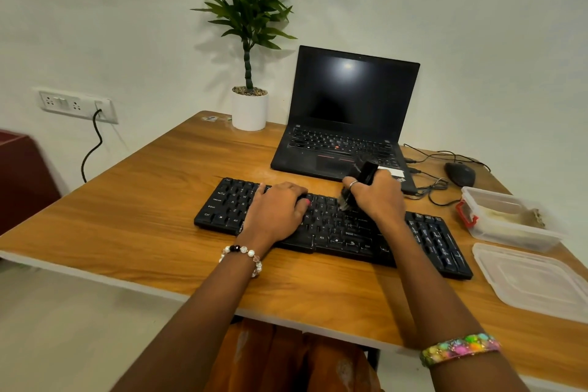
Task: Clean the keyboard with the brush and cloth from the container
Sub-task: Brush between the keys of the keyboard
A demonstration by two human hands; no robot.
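The right hand [378, 197] is curled round the black handle of a small dark-bristled brush [356, 186], holding it tilted so the bristles point down and touch the keys of the flat black plastic keyboard [331, 226] just left of that hand's knuckles, near the middle of the key field. The brush handle rises up and away past the thumb side of the hand (the bristles are blurred, so their exact shape is hard to tell). A silver ring sits on one finger of that hand, and a multicoloured bangle circles the forearm well behind it.

The left hand [275, 212] lies flat on the keyboard's left half, fingers fairly straight and pressing down on the keys, holding nothing; it is close beside the brush tip, apart from the right hand. A bracelet of white and dark beads sits at its wrist.

The keyboard lies under both hands on the wooden counter [152, 201]. To the right of the right hand stands the clear rectangular plastic container [509, 220] with a red clip on its near end, and a pale cloth [509, 216] lies bunched inside it. Its clear lid [534, 280] lies flat on the counter, nearer the person than the container. Beyond the right hand sits an open black laptop [350, 111] with a dark screen.
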